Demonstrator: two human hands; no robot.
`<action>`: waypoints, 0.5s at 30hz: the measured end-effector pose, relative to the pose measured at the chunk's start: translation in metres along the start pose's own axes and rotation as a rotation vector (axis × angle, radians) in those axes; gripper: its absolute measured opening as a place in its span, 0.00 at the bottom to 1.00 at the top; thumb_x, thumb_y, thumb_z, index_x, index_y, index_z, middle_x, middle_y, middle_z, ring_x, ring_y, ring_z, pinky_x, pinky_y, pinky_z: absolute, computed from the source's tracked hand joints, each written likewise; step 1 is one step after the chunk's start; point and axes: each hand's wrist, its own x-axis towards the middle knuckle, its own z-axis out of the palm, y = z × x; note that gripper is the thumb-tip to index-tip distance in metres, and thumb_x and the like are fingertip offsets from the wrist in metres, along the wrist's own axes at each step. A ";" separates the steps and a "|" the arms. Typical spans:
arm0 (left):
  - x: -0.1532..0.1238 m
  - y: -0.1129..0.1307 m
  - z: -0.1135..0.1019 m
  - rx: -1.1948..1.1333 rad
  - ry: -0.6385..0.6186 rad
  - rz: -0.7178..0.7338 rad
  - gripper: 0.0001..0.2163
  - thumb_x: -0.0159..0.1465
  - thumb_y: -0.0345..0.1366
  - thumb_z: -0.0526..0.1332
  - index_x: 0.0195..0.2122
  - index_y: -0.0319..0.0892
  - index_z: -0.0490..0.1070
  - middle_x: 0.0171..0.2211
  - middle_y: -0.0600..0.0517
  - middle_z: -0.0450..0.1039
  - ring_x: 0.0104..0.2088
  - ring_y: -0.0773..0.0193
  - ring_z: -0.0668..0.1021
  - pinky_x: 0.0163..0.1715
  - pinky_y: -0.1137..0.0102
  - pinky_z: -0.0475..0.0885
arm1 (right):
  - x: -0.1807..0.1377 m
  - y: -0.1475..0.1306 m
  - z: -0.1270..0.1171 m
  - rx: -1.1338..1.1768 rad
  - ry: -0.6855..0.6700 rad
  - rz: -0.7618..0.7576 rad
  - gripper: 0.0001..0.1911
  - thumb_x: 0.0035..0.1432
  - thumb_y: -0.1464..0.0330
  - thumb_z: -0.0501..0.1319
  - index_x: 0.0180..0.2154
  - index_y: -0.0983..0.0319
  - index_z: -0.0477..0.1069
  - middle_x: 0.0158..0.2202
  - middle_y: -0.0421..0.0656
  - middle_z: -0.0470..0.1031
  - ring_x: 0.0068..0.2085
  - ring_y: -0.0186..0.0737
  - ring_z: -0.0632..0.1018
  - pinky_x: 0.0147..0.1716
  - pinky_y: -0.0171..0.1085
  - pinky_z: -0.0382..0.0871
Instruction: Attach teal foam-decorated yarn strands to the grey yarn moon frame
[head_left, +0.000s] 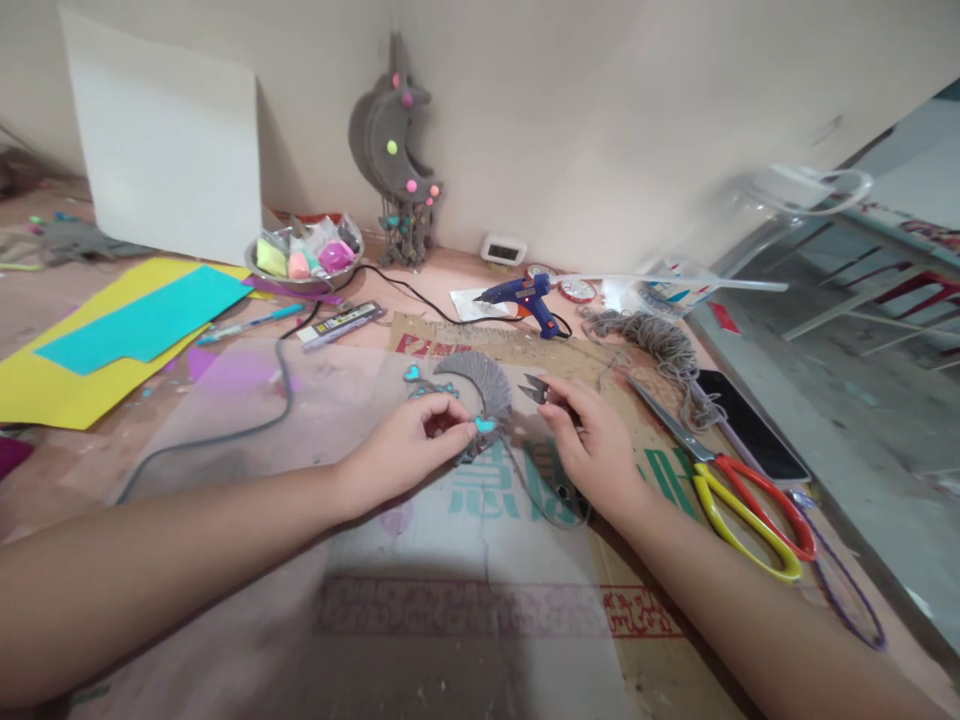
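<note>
My left hand (416, 440) pinches the lower end of a grey yarn-wrapped crescent (484, 385) that lies on a clear plastic sheet over cardboard. A small teal heart (485, 425) sits at my left fingertips and another teal heart (411, 373) lies just beyond. My right hand (592, 440) is closed around small thread snips (538, 390), whose blades point toward the crescent's right edge. A grey strand trails from the crescent down between my hands.
Big scissors with red and yellow handles (739, 495) lie to the right beside a phone (750, 425) and a pile of grey yarn (660, 345). A blue glue gun (525, 298), a bowl of coloured clay (307, 255), yellow and teal paper (127, 330) and a finished moon decoration (394, 150) stand farther back.
</note>
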 end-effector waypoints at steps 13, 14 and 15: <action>-0.005 0.001 0.000 0.092 0.002 0.171 0.06 0.64 0.36 0.58 0.35 0.40 0.72 0.31 0.53 0.73 0.32 0.68 0.73 0.34 0.73 0.67 | 0.005 0.004 -0.001 0.154 -0.038 0.128 0.12 0.64 0.65 0.55 0.47 0.61 0.72 0.47 0.48 0.75 0.48 0.45 0.75 0.50 0.47 0.67; -0.005 0.002 0.001 0.096 0.001 0.174 0.06 0.63 0.36 0.58 0.35 0.40 0.72 0.31 0.53 0.73 0.32 0.68 0.73 0.33 0.73 0.67 | 0.002 -0.004 -0.001 0.243 -0.071 0.165 0.12 0.65 0.65 0.55 0.46 0.59 0.72 0.46 0.46 0.76 0.44 0.42 0.76 0.47 0.44 0.70; -0.005 0.002 0.001 0.102 -0.004 0.180 0.06 0.63 0.36 0.58 0.34 0.40 0.71 0.31 0.53 0.72 0.32 0.68 0.73 0.33 0.73 0.67 | -0.001 -0.012 0.000 0.331 -0.109 0.197 0.12 0.65 0.64 0.54 0.46 0.58 0.71 0.45 0.45 0.76 0.40 0.39 0.77 0.43 0.42 0.71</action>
